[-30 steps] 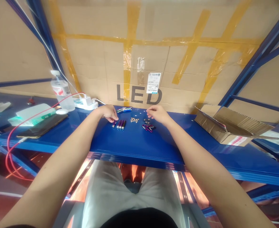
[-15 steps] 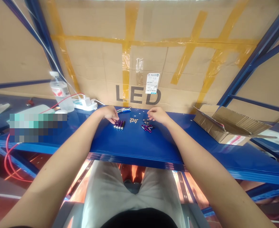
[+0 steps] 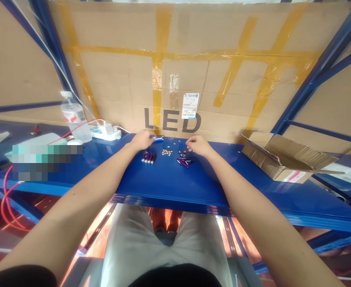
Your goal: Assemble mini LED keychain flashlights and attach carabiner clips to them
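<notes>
Cardboard box (image 3: 293, 175): right side of the worktop (image 3: 169, 183), flaps open; contents not clearly visible. Clear plastic bottle (image 3: 76, 121): upright, left rear, white cap, red-and-white label; fill level unclear.

White power strip (image 3: 106, 131): beside the bottle, plugs fitted. Red cable (image 3: 6, 187): loops over the worktop's left edge. Pale green and white package (image 3: 40, 143): left, partly hidden by a pixelated patch. Cardboard panel (image 3: 223, 123): behind, marked "LED", yellow tape, white label. Right forearm: between the small parts and the box.

Purple tubes (image 3: 148, 158): four, side by side at mid-worktop, dark and glossy, silver near ends. Blue batteries (image 3: 157, 139): behind the tubes, near the panel, left end covered by the left hand (image 3: 144, 140). Brass-coloured pieces (image 3: 167, 152): small loose cluster, right of the tubes. Dark metallic pieces (image 3: 182, 153): just right of these. Purple clips (image 3: 185, 162): small pile, nearest the front edge.

Left fingers: at the batteries; grip cannot be told. Right hand (image 3: 197, 145): beside the dark metallic pieces, fingers curled; cannot tell whether tips meet or hold anything.
</notes>
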A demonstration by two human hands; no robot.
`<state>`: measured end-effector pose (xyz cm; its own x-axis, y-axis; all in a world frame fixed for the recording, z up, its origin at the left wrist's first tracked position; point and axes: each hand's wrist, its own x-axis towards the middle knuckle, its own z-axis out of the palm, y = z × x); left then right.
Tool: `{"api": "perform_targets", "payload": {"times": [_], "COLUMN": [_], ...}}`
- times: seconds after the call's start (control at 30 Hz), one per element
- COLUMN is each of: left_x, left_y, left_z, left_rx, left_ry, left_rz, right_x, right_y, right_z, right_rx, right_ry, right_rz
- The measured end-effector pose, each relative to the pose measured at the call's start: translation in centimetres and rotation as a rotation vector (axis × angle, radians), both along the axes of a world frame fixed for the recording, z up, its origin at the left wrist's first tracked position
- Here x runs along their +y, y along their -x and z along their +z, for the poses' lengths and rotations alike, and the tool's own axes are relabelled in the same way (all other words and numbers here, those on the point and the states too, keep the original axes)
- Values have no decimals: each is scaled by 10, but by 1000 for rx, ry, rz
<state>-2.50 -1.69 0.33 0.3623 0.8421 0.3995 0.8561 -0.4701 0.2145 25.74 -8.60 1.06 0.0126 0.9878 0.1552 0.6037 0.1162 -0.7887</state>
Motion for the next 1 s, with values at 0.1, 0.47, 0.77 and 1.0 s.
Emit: {"api": "perform_targets", "payload": {"times": [0.1, 0.47, 0.77, 1.0], "left_x": [10, 16, -60, -62], "left_y": [-14, -22, -75, -68], "left_z": [-6, 12, 34, 25], "left_rx": [155, 27, -1023, -1068], "left_ry": [0, 138, 338, 286], "left_rz": [-44, -41, -400, -452], "right_x": [1, -6, -26, -29], "right_y": [0, 6, 29, 24], "right_z": [-1, 7, 15, 17], "right_rx": [-13, -20, 353, 263], "right_ry": [-6, -49, -71, 71], "right_rz": [8, 41, 386, 327]}}
